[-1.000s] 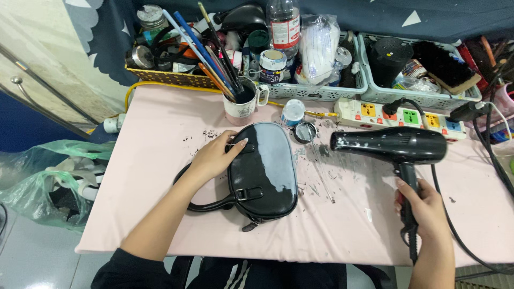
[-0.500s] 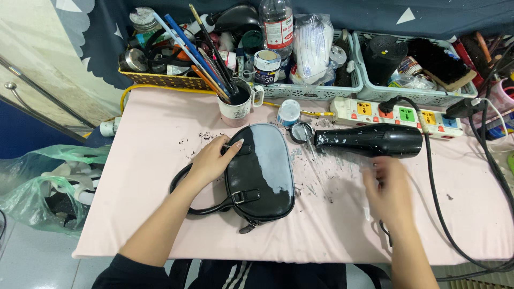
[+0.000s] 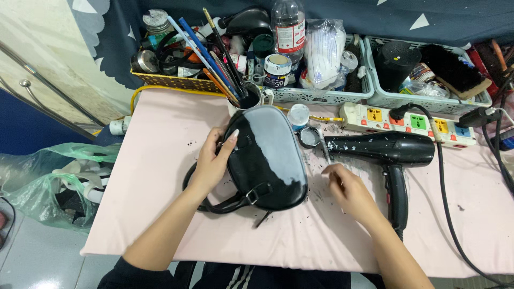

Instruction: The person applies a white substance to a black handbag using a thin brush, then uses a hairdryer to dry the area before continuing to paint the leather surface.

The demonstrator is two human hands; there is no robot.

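A glossy black handbag (image 3: 267,158) lies on the pink-covered table (image 3: 160,176), tilted up at its left side. My left hand (image 3: 213,162) grips the bag's left edge. My right hand (image 3: 348,192) rests on the cloth just right of the bag, fingers curled, nothing clearly in it. A black hair dryer (image 3: 388,152) lies on the table to the right of that hand, nozzle pointing left, with its handle toward me. A thin brush (image 3: 324,151) lies between the bag and the dryer.
A mug of paintbrushes (image 3: 243,96) stands behind the bag. Baskets of jars, a bottle and brushes (image 3: 321,96) line the back edge. A white power strip (image 3: 409,120) and black cords (image 3: 450,214) sit at the right. Small open paint pots (image 3: 309,136) lie near the dryer nozzle. Plastic bags (image 3: 48,182) hang left.
My right hand set the hair dryer down on the table and let go, then moved left toward the bag. My left hand shifted to the bag's left edge and lifted it.
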